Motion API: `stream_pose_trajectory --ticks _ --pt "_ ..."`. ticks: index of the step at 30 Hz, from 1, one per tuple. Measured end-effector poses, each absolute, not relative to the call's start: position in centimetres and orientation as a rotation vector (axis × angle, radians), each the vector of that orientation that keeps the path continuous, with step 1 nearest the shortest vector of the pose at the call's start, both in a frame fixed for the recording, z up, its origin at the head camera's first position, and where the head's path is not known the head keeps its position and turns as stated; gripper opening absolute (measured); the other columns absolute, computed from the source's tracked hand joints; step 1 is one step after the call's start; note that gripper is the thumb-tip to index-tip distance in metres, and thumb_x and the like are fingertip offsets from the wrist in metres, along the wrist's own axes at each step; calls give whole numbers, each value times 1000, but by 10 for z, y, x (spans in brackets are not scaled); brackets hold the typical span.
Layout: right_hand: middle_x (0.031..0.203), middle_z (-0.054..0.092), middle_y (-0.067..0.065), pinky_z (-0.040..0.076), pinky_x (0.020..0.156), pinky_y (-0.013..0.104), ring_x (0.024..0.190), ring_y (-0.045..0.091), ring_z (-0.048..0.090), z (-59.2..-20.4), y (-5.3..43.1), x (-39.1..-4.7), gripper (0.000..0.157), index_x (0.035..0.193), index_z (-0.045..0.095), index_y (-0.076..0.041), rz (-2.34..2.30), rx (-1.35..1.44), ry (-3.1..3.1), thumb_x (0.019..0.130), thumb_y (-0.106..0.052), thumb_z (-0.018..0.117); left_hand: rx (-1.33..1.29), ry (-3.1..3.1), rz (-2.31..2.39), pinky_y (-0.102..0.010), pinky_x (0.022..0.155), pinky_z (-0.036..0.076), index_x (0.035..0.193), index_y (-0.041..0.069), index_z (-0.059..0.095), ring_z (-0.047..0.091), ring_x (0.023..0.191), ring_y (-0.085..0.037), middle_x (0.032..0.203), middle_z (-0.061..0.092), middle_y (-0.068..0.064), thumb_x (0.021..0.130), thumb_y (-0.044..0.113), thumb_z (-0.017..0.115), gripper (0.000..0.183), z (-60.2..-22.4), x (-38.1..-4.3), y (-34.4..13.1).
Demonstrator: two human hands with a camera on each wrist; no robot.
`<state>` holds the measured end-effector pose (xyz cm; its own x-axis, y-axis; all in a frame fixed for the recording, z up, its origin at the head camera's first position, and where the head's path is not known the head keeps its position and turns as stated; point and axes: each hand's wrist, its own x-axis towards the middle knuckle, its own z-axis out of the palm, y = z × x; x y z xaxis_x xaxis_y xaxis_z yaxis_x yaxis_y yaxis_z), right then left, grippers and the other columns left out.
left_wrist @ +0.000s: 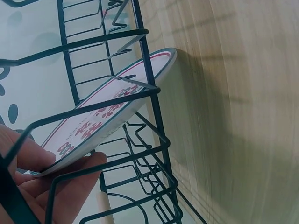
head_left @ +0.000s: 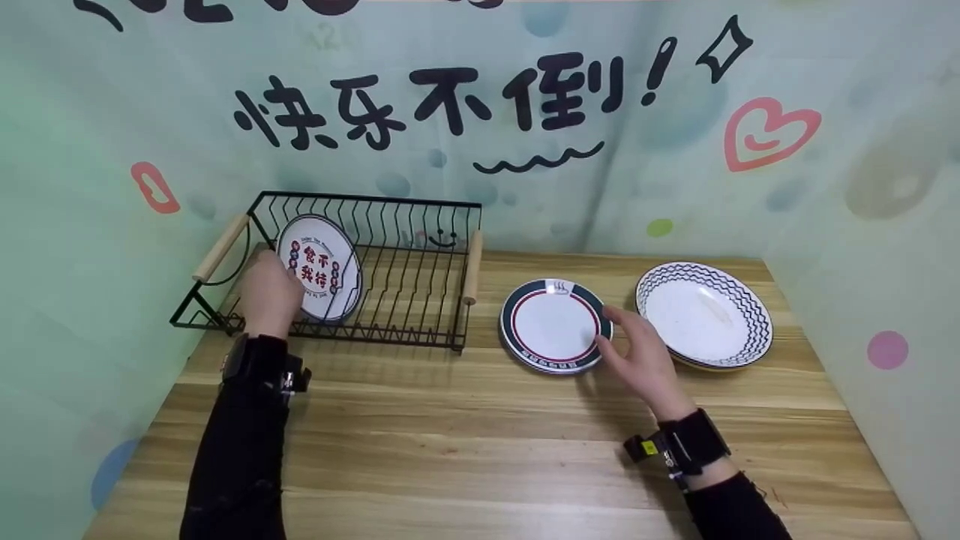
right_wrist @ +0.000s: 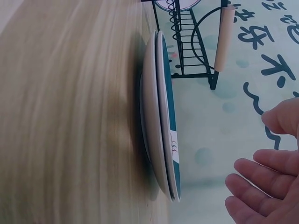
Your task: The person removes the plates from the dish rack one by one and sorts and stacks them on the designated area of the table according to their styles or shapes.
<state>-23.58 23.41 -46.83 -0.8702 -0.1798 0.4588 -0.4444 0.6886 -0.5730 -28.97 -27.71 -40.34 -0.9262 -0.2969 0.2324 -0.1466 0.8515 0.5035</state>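
Observation:
In the head view, a white plate with red characters [head_left: 319,270] stands tilted in the left part of a black wire dish rack [head_left: 405,339]. My left hand [head_left: 268,294] pinches its edge between thumb and fingers, which the left wrist view shows around the rim of the plate [left_wrist: 100,114]. To the right of the rack lies a small stack of plates [head_left: 556,326], the top one banded dark green and red. Over that stack's right edge hovers my right hand [head_left: 643,360], fingers spread and holding nothing; the right wrist view shows it apart from the stacked plates [right_wrist: 159,116].
A white bowl with a wavy black rim pattern [head_left: 705,315] sits at the right rear of the wooden table [head_left: 450,450]. The rack has wooden handles [head_left: 472,266] at both ends. A printed backdrop [head_left: 525,187] rises behind the table's far edge.

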Motion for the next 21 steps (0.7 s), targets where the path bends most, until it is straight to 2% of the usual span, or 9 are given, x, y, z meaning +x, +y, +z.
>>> stream_pose_trajectory --ticks 11,18,21 --pt "128 61 24 36 108 49 122 39 52 -468 233 -235 46 130 57 8 995 490 -2534 90 -9 71 355 -2725 -740 -60 72 51 115 -19 50 59 88 -54 100 59 -38 90 -5 45 29 -402 -292 -276" --pt "130 59 23 35 109 49 124 39 50 -464 232 -235 45 132 56 7 964 482 -2573 93 -11 68 297 -2613 -743 -58 63 50 104 -18 54 59 78 -52 90 60 -35 85 -9 43 24 -408 -290 -275" --pt "130 59 24 36 108 51 123 40 51 -464 232 -235 46 131 56 7 946 493 -2551 91 -10 70 290 -2595 -730 -58 63 50 103 -18 54 59 77 -52 89 61 -35 85 -9 43 23 -409 -291 -274"
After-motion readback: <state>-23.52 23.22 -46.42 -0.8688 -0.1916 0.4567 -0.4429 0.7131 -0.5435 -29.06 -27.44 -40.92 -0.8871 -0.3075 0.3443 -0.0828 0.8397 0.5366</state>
